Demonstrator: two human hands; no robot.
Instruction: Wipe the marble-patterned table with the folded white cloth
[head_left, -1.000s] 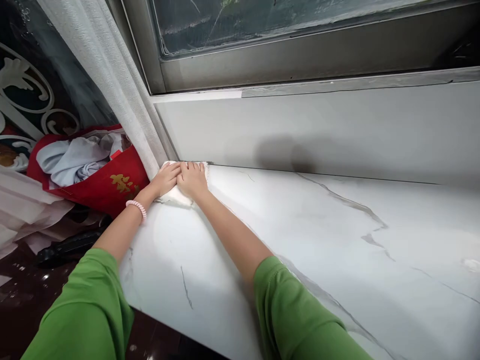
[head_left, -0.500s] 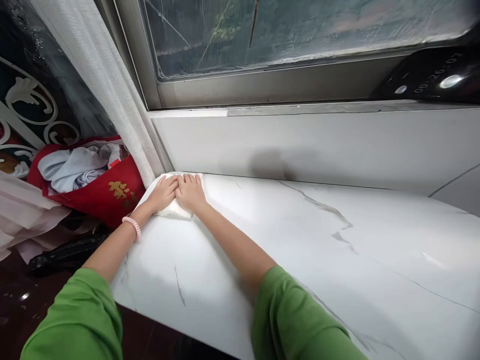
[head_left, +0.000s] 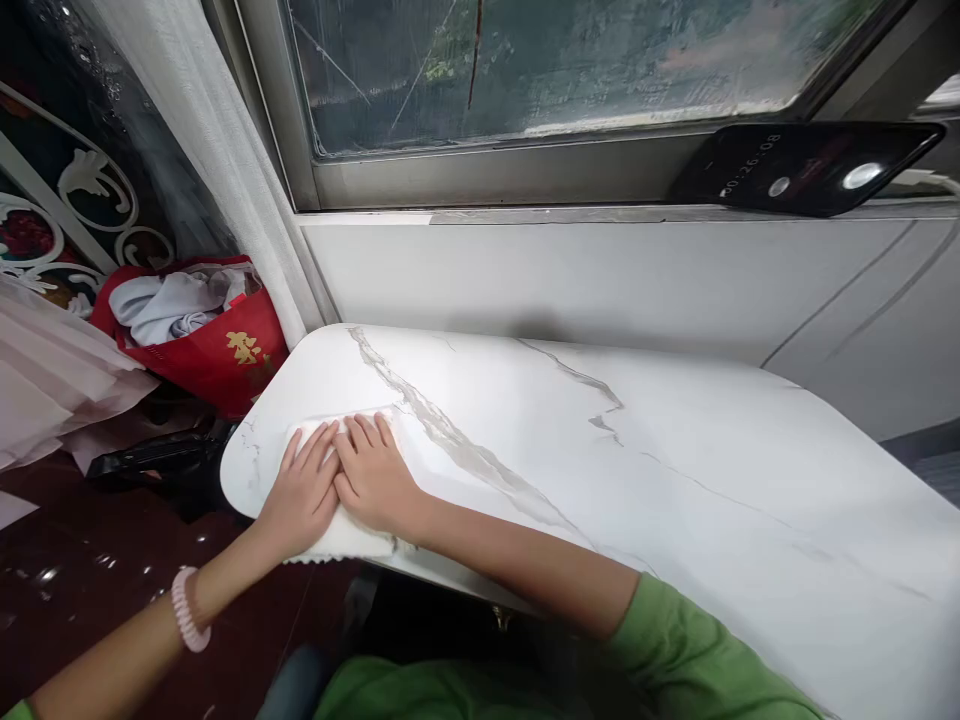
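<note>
Both hands press flat on a white cloth (head_left: 352, 540) near the rounded left end of a white marble-patterned tabletop (head_left: 675, 430). My left hand (head_left: 304, 490) lies on the cloth's left part, fingers stretched out, with a pink coiled band (head_left: 187, 610) round the wrist. My right hand (head_left: 375, 475) rests beside it, fingers extended, and its thumb side touches the left hand. Part of the cloth is hidden under the palms. Its scalloped near edge hangs slightly past the table's front edge.
A phone (head_left: 810, 170) showing a timer leans on the window ledge (head_left: 555, 215) at the back right. To the left stand a red bag (head_left: 210, 365) of folded clothes, a white curtain (head_left: 195, 130) and a black bag (head_left: 154, 455) on the dark red floor.
Both hands and the cloth have moved from the far left corner toward me, to the table's front edge. The view has also shifted, showing more of the phone.
</note>
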